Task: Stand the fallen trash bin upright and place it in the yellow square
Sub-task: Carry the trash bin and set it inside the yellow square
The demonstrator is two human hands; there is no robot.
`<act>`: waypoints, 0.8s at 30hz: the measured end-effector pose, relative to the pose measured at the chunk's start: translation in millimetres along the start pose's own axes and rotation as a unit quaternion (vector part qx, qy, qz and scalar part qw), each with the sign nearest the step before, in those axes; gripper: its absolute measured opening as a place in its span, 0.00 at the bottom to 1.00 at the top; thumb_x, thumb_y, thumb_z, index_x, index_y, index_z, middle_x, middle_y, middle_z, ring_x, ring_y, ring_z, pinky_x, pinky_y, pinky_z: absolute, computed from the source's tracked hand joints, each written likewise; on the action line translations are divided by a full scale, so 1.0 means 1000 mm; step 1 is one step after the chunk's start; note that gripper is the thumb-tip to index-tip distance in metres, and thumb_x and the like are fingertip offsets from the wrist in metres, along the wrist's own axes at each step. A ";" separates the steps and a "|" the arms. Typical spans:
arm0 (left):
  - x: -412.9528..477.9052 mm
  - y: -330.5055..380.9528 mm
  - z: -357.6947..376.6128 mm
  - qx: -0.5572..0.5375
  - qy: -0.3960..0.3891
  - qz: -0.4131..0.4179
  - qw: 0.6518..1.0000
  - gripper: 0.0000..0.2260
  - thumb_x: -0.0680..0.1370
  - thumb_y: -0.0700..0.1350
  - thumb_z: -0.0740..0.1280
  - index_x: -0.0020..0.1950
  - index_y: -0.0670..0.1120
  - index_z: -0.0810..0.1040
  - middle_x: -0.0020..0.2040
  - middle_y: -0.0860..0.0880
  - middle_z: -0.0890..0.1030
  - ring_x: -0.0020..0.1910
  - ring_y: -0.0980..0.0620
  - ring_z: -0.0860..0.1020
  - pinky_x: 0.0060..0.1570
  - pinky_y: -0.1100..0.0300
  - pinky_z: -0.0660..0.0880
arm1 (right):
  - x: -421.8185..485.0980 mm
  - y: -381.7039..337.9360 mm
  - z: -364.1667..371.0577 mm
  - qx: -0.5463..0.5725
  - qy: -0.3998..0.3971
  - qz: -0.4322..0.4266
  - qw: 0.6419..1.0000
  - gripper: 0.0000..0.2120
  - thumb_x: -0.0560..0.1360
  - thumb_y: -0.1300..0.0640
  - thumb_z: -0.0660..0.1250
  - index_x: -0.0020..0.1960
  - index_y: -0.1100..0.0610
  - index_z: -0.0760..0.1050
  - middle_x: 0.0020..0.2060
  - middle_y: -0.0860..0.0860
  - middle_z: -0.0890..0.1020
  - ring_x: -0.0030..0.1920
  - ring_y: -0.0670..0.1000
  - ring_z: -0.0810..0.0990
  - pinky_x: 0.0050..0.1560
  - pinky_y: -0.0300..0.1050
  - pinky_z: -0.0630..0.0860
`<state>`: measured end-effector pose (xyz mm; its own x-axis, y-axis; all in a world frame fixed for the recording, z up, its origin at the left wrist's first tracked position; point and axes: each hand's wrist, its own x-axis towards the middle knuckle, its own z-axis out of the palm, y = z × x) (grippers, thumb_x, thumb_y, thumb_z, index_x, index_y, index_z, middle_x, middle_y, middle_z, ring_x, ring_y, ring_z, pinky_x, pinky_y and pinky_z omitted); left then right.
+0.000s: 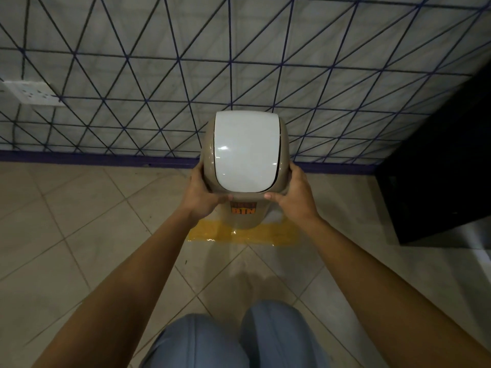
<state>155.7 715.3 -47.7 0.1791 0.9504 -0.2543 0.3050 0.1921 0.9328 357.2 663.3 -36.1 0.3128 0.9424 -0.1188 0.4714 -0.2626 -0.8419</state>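
A beige trash bin (244, 219) with a white swing lid (245, 152) stands upright against the wall, an orange label on its front. Its base sits over the yellow taped square (276, 236) on the floor; only the square's near strip shows. My left hand (204, 193) grips the left side of the bin's top rim. My right hand (295, 193) grips the right side of that rim. Whether the base touches the floor is hidden by the bin body.
A white wall with a blue triangle grid (159, 75) rises just behind the bin. A wall socket (32, 92) sits at the left. A black cabinet (441, 160) stands at the right. Beige floor tiles (79, 235) spread in front, with my knees (239, 338) below.
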 end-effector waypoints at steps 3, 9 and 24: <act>0.011 0.002 0.000 -0.002 -0.001 -0.002 1.000 0.48 0.63 0.36 0.78 0.76 0.48 0.54 0.71 0.46 0.67 0.70 0.46 0.66 0.65 0.46 0.71 | 0.011 -0.001 0.001 -0.003 0.002 0.003 1.000 0.46 0.64 0.61 0.77 0.75 0.58 0.55 0.71 0.55 0.66 0.71 0.54 0.64 0.71 0.52 0.64; 0.028 0.006 0.007 -0.012 0.002 0.003 1.000 0.47 0.65 0.35 0.76 0.76 0.46 0.51 0.72 0.45 0.66 0.71 0.46 0.65 0.66 0.44 0.70 | 0.034 -0.002 -0.001 -0.017 0.006 -0.002 1.000 0.46 0.63 0.61 0.77 0.75 0.55 0.57 0.69 0.53 0.70 0.69 0.53 0.68 0.69 0.52 0.67; 0.049 0.004 0.005 0.005 -0.017 0.001 1.000 0.50 0.63 0.37 0.77 0.76 0.50 0.50 0.72 0.45 0.63 0.72 0.44 0.62 0.68 0.40 0.66 | 0.048 0.000 -0.001 -0.016 0.009 -0.021 1.000 0.44 0.64 0.62 0.76 0.74 0.55 0.58 0.69 0.52 0.71 0.69 0.52 0.69 0.68 0.51 0.68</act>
<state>170.4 761.0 -57.5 0.2111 0.9421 -0.2606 0.3139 0.1871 0.9308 372.7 708.3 -41.1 0.3064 0.9490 -0.0745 0.5101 -0.2298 -0.8289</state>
